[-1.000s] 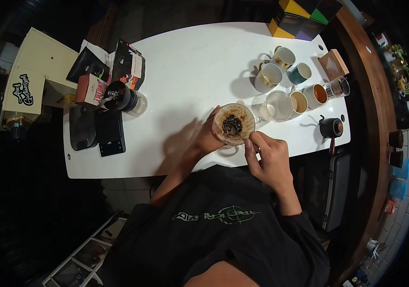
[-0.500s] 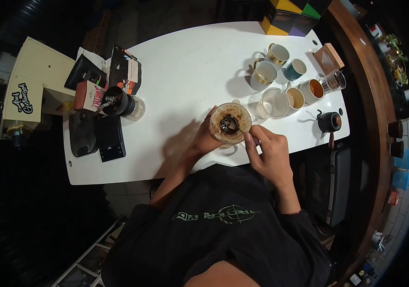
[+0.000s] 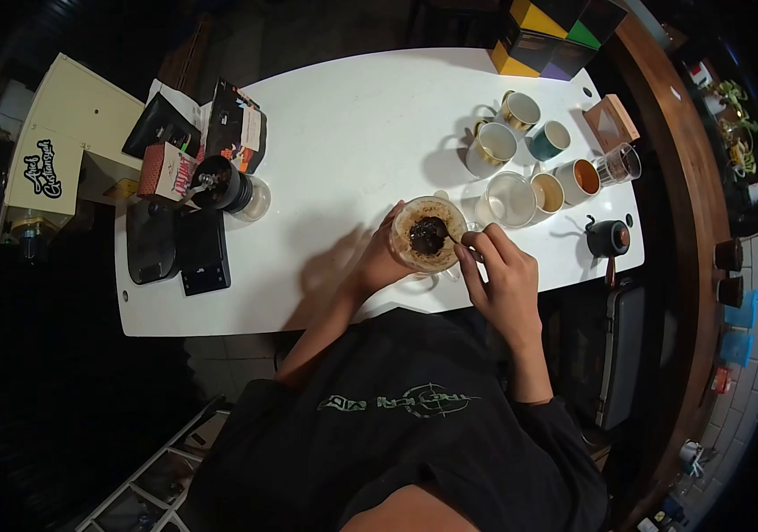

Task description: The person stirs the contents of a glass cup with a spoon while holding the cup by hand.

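Observation:
My left hand (image 3: pixel 379 262) wraps round the left side of a glass cup (image 3: pixel 408 258) near the table's front edge. Dark wet coffee sits in the cup's middle, and brown grounds cling to its inner wall. In my right hand (image 3: pixel 505 277), pinched between thumb and fingers, is the handle of a spoon (image 3: pixel 452 239); its bowl dips into the dark coffee. Just beyond the cup, to the right, stands a clear glass jug (image 3: pixel 510 200).
Several mugs (image 3: pixel 490 149) cluster on the right of the white table (image 3: pixel 334 133), beside a black pot (image 3: pixel 608 238). A coffee grinder (image 3: pixel 219 186), a black scale (image 3: pixel 205 277) and packages (image 3: pixel 235 124) stand left. Patterned boxes (image 3: pixel 538 49) are at the back.
The spoon has shifted slightly within the cup, and the dark coffee looks stirred differently. Both hands keep their holds. The whole view has tilted a little.

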Demonstrator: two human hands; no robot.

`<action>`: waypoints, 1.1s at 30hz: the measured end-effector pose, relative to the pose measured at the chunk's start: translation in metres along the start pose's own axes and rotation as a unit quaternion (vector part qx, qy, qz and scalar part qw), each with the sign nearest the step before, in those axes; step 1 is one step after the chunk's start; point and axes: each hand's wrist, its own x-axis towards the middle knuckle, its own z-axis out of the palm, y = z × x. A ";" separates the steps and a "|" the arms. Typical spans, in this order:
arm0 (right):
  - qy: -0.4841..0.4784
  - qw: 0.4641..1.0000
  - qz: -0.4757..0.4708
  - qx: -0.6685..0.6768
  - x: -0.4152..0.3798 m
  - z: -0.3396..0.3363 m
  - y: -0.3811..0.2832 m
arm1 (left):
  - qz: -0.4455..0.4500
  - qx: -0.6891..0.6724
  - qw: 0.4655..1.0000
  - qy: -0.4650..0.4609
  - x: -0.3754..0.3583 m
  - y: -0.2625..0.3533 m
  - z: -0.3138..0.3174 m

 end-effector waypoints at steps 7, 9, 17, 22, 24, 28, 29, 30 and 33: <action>-0.050 0.998 0.004 0.035 -0.005 -0.007 0.005 | -0.009 -0.051 0.998 0.024 -0.003 -0.008 0.005; -0.058 0.997 0.004 0.052 -0.007 -0.007 0.005 | -0.025 -0.062 0.997 0.030 -0.006 -0.012 0.006; -0.056 0.994 0.006 0.096 -0.006 -0.014 0.008 | 0.002 -0.045 0.998 0.038 -0.003 -0.027 0.007; -0.058 0.994 0.014 0.093 -0.005 -0.002 0.017 | 0.011 -0.053 0.997 0.046 -0.003 -0.027 0.008; -0.069 0.991 0.017 0.112 -0.006 -0.004 0.016 | 0.028 -0.040 0.997 0.056 -0.003 -0.026 0.007; -0.081 0.987 0.012 0.139 -0.006 -0.012 0.015 | 0.078 -0.012 0.995 0.063 -0.001 -0.018 0.007; -0.081 0.987 0.012 0.139 -0.004 -0.014 0.015 | 0.078 -0.026 0.995 0.061 -0.001 -0.016 0.007; -0.080 0.989 0.004 0.125 -0.001 -0.015 0.015 | 0.078 -0.026 0.995 0.060 -0.001 -0.017 0.007; -0.086 0.990 -0.004 0.107 0.002 -0.011 0.019 | 0.070 -0.016 0.995 0.066 -0.002 -0.018 0.007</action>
